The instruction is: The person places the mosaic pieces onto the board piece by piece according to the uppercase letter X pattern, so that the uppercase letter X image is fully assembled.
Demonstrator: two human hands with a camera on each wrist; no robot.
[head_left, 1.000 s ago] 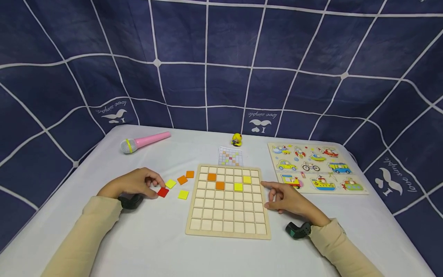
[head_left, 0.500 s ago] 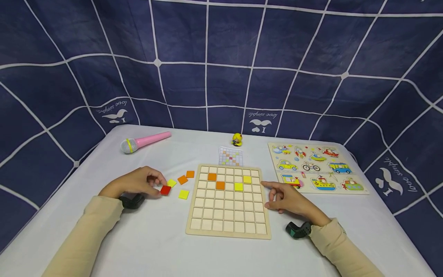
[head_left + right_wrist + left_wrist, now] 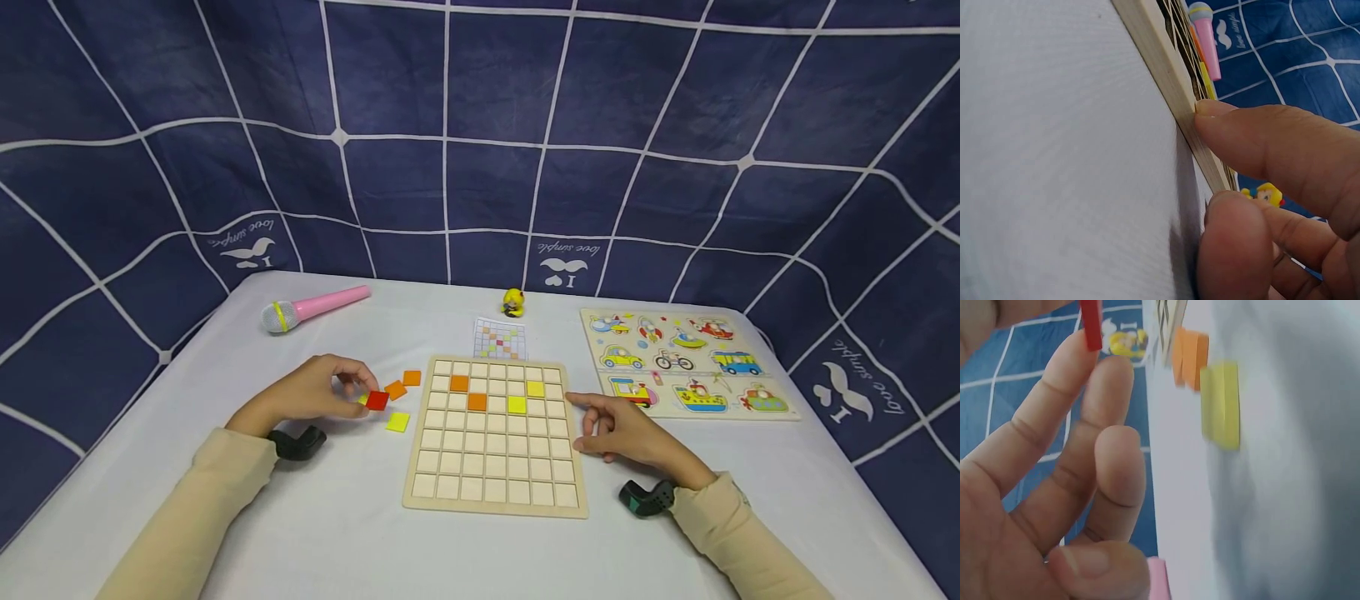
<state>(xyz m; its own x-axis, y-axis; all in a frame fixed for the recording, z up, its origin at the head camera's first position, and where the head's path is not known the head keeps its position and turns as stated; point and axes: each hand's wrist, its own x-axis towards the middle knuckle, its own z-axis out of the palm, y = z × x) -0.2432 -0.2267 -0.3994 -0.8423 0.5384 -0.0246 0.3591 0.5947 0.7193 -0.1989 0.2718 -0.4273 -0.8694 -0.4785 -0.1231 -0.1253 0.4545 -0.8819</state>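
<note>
My left hand (image 3: 311, 393) pinches a red square tile (image 3: 377, 402) between thumb and fingertips, just above the table. In the left wrist view that tile appears edge-on at the top, its other fingers loosely bent below. One yellow tile (image 3: 363, 400) is mostly hidden behind the red one; another yellow tile (image 3: 397, 422) lies nearby, with two orange tiles (image 3: 395, 389) further back. The wooden grid board (image 3: 495, 467) carries two orange and two yellow tiles in its upper rows. Against the board's right edge, my right hand (image 3: 626, 429) rests its index fingertip and thumb.
Behind the board lies a printed pattern card (image 3: 500, 339), with a small yellow-haired figurine (image 3: 513, 303) beyond it. A pink toy microphone (image 3: 318, 307) is at back left. The vehicle puzzle board (image 3: 678, 367) occupies the right side.
My left hand has lifted the red tile off the table and carried it right and slightly away, over a yellow tile. The right hand and the board stay where they were.
</note>
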